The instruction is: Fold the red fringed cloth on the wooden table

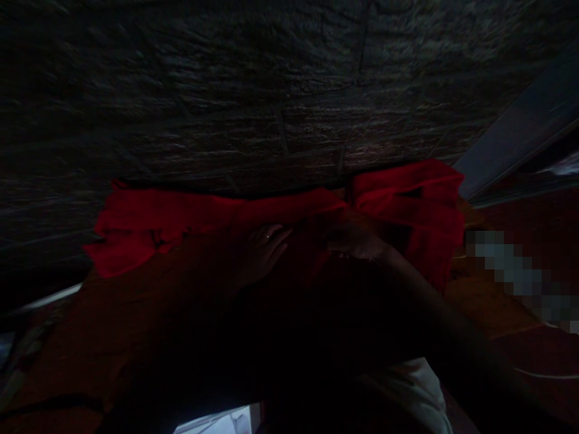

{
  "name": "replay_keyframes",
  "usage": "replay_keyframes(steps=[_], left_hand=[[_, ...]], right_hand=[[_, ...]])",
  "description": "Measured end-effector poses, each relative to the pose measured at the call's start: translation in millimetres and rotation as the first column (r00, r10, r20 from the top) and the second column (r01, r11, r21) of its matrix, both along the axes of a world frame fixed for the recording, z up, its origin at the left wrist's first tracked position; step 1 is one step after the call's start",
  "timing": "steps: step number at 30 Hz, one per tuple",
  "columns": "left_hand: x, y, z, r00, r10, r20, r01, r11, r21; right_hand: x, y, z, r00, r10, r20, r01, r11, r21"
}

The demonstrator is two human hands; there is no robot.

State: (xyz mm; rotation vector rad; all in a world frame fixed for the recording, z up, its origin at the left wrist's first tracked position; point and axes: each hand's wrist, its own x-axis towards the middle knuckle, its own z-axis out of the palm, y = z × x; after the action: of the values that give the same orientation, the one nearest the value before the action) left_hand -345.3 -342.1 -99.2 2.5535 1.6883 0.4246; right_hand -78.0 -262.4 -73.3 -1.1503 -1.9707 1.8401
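On the brown wooden desk (131, 301), your left hand (263, 253) lies flat, fingers slightly parted, by the crumpled red fabric cloth (280, 208). Your right hand (358, 242) is curled; whether it pinches the cloth, I cannot tell. The cloth stretches along the desk's far edge, before a dark, rough block wall (253, 90).

We find the far side shut off by the brick-patterned wall (235, 90), red cloth (181, 211) stretching before it, and a grey panel (515, 138) standing at far right. Our left hand (266, 250) and right hand (357, 241) block the middle, a gap between them. At left, a hand could pass over the desk (131, 301); the near middle is too dark to judge.
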Motion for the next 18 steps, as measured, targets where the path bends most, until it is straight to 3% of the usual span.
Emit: replay_keyframes(steps=[9, 12, 14, 16, 18], left_hand=[[-1.1, -1.0, 1.1, 1.000, -0.004, 0.025, 0.004, 1.000, 0.003], [-0.2, -1.7, 1.5, 0.998, -0.001, 0.061, 0.000, 1.000, 0.018], [0.4, -1.6, 1.9, 0.995, -0.017, 0.102, 0.015, 1.000, 0.025], [1.3, -1.2, 1.9, 0.989, -0.041, 0.142, 0.037, 0.999, 0.032], [2.2, -0.6, 1.8, 0.985, -0.059, 0.165, 0.054, 0.998, 0.038]], right_hand=[[1.8, 1.1, -1.3, 0.996, 0.052, 0.067, -0.054, 0.998, 0.028], [2.3, -0.8, 2.8, 0.996, 0.023, 0.089, -0.037, 0.987, 0.156], [-1.0, -3.2, 5.6, 0.992, -0.097, 0.082, 0.057, 0.915, 0.400], [-8.6, -5.4, 5.5, 0.980, -0.198, 0.035, 0.128, 0.750, 0.649], [-18.8, -6.3, 0.5, 0.987, -0.159, 0.023, 0.077, 0.591, 0.803]])
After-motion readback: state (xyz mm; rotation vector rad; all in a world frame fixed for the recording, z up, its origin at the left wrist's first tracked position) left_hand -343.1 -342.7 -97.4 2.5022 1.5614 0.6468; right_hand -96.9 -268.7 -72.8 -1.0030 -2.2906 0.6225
